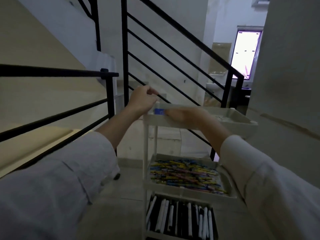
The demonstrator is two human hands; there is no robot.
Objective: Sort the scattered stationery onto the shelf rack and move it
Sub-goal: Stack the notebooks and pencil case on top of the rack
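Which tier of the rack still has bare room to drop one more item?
Top tray: its right half, between the right hand and the far right wall, looks mostly bare, though blurred. A blue item sits by the left hand at the left corner. Middle tray is heaped with coloured pencils; bottom tray is packed with black and white pens.

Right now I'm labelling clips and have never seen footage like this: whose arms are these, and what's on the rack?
There is no machine: a person wears the camera on the head, so you look down their own two sleeved arms. The left hand curls round a top corner of the white shelf rack. The right hand lies along the top tray at its near rim, beside a small blue item; motion blur hides its grip. The middle tray holds colourful pencils, the bottom one black and white pens.
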